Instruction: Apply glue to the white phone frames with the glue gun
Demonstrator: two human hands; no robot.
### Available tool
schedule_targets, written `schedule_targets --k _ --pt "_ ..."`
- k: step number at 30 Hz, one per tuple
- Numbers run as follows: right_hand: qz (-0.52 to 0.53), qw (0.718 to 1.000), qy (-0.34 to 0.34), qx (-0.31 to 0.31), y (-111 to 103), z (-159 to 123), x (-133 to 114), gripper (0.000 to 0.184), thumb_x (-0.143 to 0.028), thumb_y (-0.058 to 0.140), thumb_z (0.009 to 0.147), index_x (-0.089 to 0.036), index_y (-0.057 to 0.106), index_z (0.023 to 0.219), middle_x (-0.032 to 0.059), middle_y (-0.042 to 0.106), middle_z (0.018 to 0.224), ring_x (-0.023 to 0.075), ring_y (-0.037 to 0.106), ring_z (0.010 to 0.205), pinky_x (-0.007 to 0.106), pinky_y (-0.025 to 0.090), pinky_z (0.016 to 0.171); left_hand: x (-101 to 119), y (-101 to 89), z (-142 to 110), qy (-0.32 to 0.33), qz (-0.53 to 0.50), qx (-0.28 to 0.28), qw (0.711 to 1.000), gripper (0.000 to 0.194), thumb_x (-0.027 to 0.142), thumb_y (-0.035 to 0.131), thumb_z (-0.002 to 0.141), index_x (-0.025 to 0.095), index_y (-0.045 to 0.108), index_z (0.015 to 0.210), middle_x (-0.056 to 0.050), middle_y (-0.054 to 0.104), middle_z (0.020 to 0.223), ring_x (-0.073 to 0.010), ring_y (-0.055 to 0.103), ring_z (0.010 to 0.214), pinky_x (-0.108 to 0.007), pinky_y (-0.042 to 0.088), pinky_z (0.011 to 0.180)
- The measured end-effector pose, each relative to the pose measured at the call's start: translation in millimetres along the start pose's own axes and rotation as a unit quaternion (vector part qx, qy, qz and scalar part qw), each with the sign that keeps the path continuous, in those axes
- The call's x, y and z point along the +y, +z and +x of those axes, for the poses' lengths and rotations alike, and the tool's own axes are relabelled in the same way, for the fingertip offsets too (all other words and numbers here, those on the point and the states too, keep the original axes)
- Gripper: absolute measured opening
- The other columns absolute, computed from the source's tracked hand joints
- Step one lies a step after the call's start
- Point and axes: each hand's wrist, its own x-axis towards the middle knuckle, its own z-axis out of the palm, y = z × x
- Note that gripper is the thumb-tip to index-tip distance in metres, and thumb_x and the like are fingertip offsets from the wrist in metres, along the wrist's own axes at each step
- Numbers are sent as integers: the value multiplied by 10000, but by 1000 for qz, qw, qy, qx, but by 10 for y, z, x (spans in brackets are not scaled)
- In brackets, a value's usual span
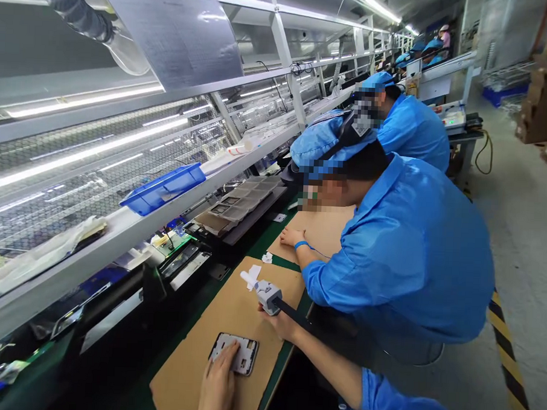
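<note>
Resting half-open left hand [221,375] on phone shell [245,358], lower centre; can't tell right hand [283,324] grip. Could skid shell, pushing sideways.

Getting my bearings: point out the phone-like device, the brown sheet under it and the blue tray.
Phone-like device [243,361], head view: uncovered part of its pale face.
Brown sheet [193,350], head view: bare surface left of the device.
Blue tray [148,206], head view: its side wall.

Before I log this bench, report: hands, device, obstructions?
Left hand on phone-like device. Device flat on cardboard. Right hand at grey gadget, grip unclear. White scrap beyond gadget.
</note>
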Motion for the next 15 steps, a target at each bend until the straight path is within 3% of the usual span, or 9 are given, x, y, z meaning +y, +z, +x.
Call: schedule_targets --k 4,8,15 --pt "-3 1000 -1 -9 -18 -21 36 314 -376 711 1045 -159 806 1251 133 773 1386 271 741 1391 486 533 1387 -154 146 29 -54 -42 75 995 716 522 351 1079 156 831 1464 -213 736 1653 -424 640 1639 -641 488 1426" --pt "-5 1000 -8 -14 -46 -37 76 392 -442 700 1040 -146 817 1270 144 762 1401 284 718 1397 509 514 1397 -261 180 189 -160 -36 60 985 934 684 348 1015 42 669 1612 -314 661 1710 -510 626 1623 -727 481 1396" --pt "-20 999 -19 -25 -116 -65 138 509 -559 693 1019 -178 795 1340 125 750 1432 281 690 1405 486 522 1376 -448 373 419 -95 -31 52 994 888 667 341 1087 65 626 1673 -300 704 1675 -501 688 1581 -678 536 1359"
